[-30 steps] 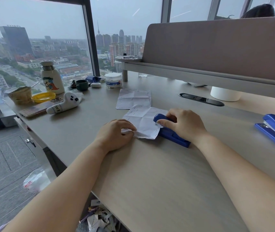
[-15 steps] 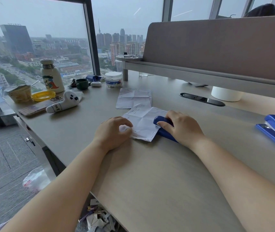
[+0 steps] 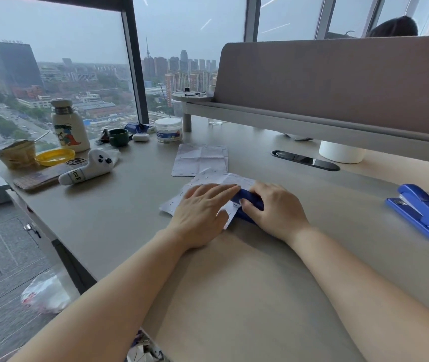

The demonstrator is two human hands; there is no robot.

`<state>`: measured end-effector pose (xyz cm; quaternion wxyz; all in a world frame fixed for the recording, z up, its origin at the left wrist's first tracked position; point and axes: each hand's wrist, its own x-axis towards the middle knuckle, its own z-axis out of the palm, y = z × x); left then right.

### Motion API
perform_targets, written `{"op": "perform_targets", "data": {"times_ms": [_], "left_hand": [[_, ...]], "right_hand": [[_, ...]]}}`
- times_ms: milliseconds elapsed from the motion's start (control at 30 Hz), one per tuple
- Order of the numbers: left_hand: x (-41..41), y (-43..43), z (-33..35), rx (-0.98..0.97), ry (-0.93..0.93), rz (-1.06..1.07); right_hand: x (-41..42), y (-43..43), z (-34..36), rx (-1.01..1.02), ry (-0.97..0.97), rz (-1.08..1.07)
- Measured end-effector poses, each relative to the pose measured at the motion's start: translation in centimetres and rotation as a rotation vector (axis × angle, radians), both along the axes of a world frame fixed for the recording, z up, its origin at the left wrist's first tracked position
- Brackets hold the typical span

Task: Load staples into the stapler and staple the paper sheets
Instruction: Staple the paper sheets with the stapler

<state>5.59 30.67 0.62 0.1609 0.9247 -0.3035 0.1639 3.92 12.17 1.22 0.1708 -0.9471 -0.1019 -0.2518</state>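
A blue stapler (image 3: 250,202) lies on the desk (image 3: 247,296) with its jaw over the right edge of a creased white paper sheet (image 3: 220,181). My right hand (image 3: 277,210) is wrapped over the stapler and hides most of it. Flat on the same sheet rests my left hand (image 3: 201,215), fingers stretched toward the stapler's front end. A second creased paper sheet (image 3: 200,160) lies just beyond. Another blue stapler (image 3: 423,212) sits apart at the right edge of the desk.
Along the window stand a white bottle (image 3: 70,126), a green cup (image 3: 118,137), a white jar (image 3: 168,129), a yellow lid (image 3: 54,156) and a white seal toy (image 3: 88,168). A grey partition with a shelf (image 3: 338,105) borders the back. The desk's left edge drops to the floor.
My left hand opened from a curled hold at the sheet's left corner and slid right, lying flat on the sheet. The right hand stays on the stapler.
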Motion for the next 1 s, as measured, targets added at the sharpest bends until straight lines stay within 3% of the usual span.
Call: {"op": "perform_targets", "data": {"times_ms": [267,667,1000], "left_hand": [[0.0,-0.3,-0.2,-0.072,-0.032,0.014],[0.5,-1.3,-0.2,-0.092,-0.115,0.028],[-0.2,-1.5,-0.5,-0.096,-0.092,0.024]], "right_hand": [[-0.3,0.1,-0.1,-0.006,0.03,0.003],[-0.4,0.8,-0.2,-0.26,0.042,-0.029],[-0.8,1.3,-1.0,-0.187,-0.078,-0.124]]}}
